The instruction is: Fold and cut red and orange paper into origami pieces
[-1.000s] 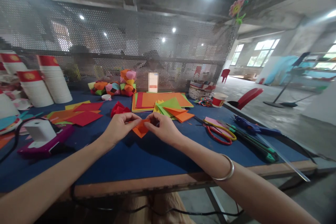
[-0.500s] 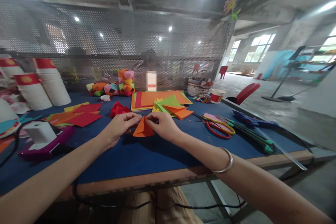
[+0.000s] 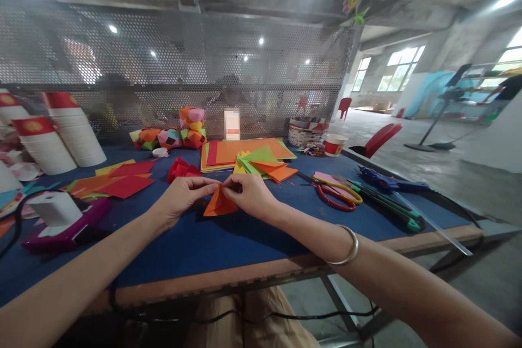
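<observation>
A folded piece of orange paper (image 3: 221,204) is pinched at its upper edge between both hands, just above the blue table mat. My left hand (image 3: 185,198) closes thumb and forefinger at its upper left. From the other side, my right hand (image 3: 253,193) grips its upper right, with a silver bangle on the wrist. Behind the left fingers lies a red folded paper piece (image 3: 182,169). Beyond the right hand are green folded papers (image 3: 259,162) and an orange folded paper (image 3: 279,171), in front of a stack of coloured sheets (image 3: 244,150).
To the right lie scissors (image 3: 338,196), a green cutter knife (image 3: 391,207) and a blue glue gun (image 3: 381,180). On the left are paper cup stacks (image 3: 79,136), loose red sheets (image 3: 128,179) and a purple power strip (image 3: 67,231). Paper balls (image 3: 191,129) and a basket (image 3: 308,131) stand by the mesh screen.
The view has shifted slightly, so everything sits a little further left. Both hands keep their pinch on the orange paper, whose top edge is now drawn closer between the fingertips.
</observation>
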Action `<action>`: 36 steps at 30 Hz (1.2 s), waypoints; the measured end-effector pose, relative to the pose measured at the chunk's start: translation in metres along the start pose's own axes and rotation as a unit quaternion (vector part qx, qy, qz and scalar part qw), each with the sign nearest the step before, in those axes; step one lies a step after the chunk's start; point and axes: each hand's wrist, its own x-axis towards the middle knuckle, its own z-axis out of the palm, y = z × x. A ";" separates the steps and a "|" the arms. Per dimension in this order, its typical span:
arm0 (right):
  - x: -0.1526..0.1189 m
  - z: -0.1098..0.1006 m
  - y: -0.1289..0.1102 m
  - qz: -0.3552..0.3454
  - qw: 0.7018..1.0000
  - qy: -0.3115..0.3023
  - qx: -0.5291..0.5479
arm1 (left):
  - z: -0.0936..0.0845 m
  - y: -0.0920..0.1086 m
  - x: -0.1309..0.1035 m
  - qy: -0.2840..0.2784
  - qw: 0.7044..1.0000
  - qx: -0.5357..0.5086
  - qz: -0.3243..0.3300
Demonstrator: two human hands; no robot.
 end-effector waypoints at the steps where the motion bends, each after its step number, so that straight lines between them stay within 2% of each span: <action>1: 0.000 0.000 -0.001 0.000 1.000 -0.001 -0.001 | 0.000 -0.001 0.000 0.001 1.000 0.005 0.002; 6: 0.000 -0.001 -0.003 0.002 1.000 -0.003 -0.004 | -0.001 -0.003 0.002 0.005 0.999 0.036 0.026; 14: 0.000 -0.002 -0.003 0.001 1.000 0.003 -0.010 | -0.002 0.002 0.001 0.005 0.988 0.118 0.102; 21: 0.000 -0.001 -0.002 0.001 1.000 0.004 -0.012 | -0.004 0.003 0.000 -0.001 0.978 0.159 0.135; 36: 0.001 0.000 -0.001 -0.004 1.000 0.004 -0.015 | -0.002 0.004 -0.003 0.007 0.944 0.243 0.221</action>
